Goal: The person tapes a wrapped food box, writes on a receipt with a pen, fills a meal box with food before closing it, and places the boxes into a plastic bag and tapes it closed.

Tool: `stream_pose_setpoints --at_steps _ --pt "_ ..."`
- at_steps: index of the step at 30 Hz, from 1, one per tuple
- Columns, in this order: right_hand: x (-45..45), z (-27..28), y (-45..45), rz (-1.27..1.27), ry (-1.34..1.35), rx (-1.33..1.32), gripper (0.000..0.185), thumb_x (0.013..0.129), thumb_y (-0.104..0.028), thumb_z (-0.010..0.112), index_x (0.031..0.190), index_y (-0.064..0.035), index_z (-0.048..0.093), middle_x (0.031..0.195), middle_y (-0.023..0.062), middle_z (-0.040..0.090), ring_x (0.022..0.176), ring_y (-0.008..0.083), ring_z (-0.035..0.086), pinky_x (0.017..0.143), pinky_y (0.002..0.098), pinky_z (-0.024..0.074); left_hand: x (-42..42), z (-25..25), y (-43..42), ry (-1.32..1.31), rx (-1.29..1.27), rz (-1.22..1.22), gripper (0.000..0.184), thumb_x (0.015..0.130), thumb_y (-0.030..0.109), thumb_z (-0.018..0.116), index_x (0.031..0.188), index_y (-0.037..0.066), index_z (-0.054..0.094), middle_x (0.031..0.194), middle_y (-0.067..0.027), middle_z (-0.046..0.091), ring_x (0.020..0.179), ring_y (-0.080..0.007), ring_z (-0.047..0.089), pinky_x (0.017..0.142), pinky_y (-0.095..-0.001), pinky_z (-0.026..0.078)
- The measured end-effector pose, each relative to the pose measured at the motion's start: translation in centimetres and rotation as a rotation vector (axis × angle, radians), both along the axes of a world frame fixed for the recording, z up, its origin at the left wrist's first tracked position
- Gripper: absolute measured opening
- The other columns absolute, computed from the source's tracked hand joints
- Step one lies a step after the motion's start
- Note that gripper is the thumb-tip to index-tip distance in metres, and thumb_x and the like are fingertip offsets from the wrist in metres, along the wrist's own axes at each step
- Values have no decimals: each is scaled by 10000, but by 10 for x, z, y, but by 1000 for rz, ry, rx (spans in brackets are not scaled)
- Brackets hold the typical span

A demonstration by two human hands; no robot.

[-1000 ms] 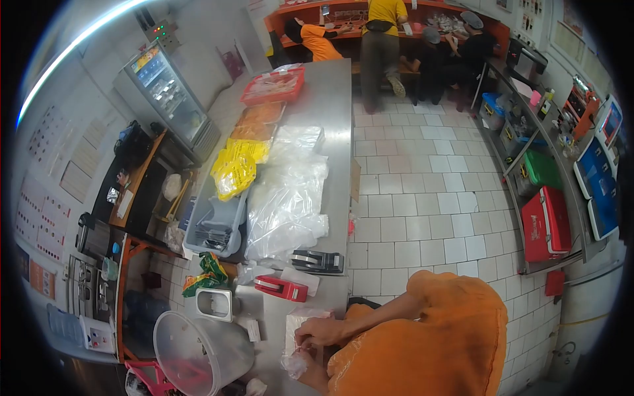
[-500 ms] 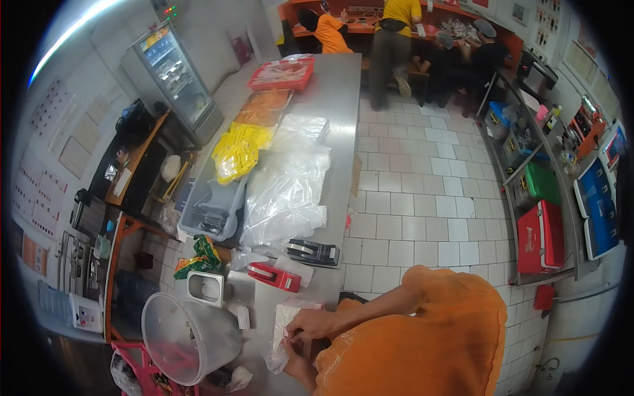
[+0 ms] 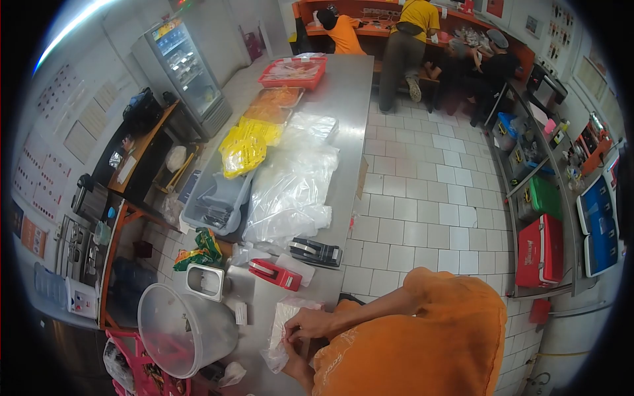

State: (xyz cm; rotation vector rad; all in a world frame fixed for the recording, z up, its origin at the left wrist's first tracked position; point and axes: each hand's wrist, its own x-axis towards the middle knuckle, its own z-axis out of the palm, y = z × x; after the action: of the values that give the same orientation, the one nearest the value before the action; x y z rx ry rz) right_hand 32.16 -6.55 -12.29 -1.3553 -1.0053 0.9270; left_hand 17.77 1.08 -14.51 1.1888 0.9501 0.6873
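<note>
At the near end of the metal table, my right hand (image 3: 308, 326) has its fingers pinched at the edge of a clear plastic bag (image 3: 278, 343). My left hand (image 3: 297, 367) meets it from below, fingers closed on the same bag. Whitish and pale pink packaging shows at the bag's upper part; its contents are hard to make out. Above the hands lie a red tape dispenser (image 3: 275, 274) and a black tape dispenser (image 3: 315, 251). A small white box (image 3: 241, 313) sits to the left.
A large clear bucket (image 3: 168, 330), a metal container (image 3: 206, 282) and a grey plastic bin (image 3: 214, 201) line the table's left side. Clear plastic bags (image 3: 290, 191), a yellow bag (image 3: 244, 146) and a red basket (image 3: 294, 71) lie farther up. Several people are at the far counter.
The camera view has shifted slightly, moving the far scene rightward. Both hands stay at the bag with almost the same grip.
</note>
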Motion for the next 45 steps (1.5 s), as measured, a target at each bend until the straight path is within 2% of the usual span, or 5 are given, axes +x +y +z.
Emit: stream_pose_setpoints --at_steps 24,27,31,37,45 --pt "9 8 3 83 31 -28 163 849 -119 681 981 -28 708 955 86 725 889 167 666 843 298 494 1 -2 5 -40 -19 32 125 940 30 574 1018 -60 614 992 -98 644 801 -164 621 697 -287 524" --pt "8 9 2 53 -32 -79 165 852 -109 671 983 -14 703 963 86 724 896 169 665 838 304 497 1 2 5 -39 -96 -31 199 959 97 571 1075 -57 617 1038 -88 653 935 -168 639 805 -290 525" --pt "3 2 10 159 14 -129 177 857 -88 663 1009 -3 694 970 102 717 911 174 664 836 297 507 -4 4 9 121 205 -77 195 935 125 620 1053 -28 650 999 -76 674 920 -169 643 792 -296 524" --pt "2 20 15 63 33 -222 163 874 -70 653 1012 12 682 965 108 717 926 170 671 817 282 510 -4 44 8 136 -62 4 193 898 137 673 1024 -9 664 952 -83 684 878 -156 648 764 -296 523" --pt "18 30 26 211 0 -256 113 865 -40 650 962 8 621 878 83 705 822 133 650 771 280 505 -15 42 14 174 251 -225 162 886 161 698 956 18 666 893 -64 687 801 -152 642 685 -299 519"
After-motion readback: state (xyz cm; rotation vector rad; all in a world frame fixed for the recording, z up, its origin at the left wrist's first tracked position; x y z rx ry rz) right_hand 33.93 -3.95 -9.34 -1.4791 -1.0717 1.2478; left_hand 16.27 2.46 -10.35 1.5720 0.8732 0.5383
